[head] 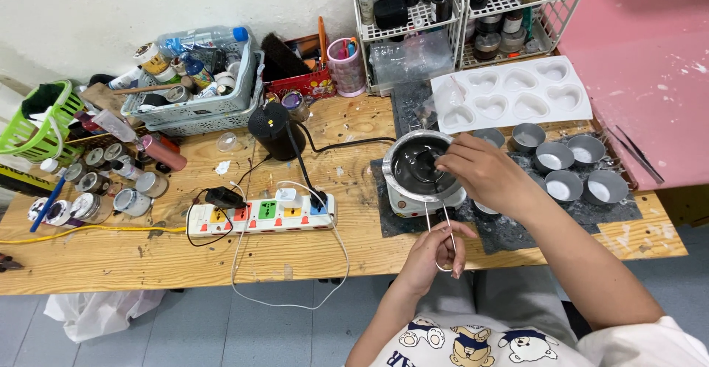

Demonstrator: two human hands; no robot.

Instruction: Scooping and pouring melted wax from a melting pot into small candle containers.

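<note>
My left hand grips the thin wire handle of a small metal melting pot at the table's front edge. The pot holds dark liquid and sits on a small white heater base. My right hand reaches over the pot's right rim, fingers pinched on a thin stick that dips into the liquid. Several small grey round cups stand on a dark mat just right of that hand. A white heart-shaped mould tray lies behind them.
A white power strip with plugged cables lies left of the pot, a black cylinder behind it. Baskets of bottles, small jars, a pink cup and a wire shelf rack crowd the back. Tweezers lie far right.
</note>
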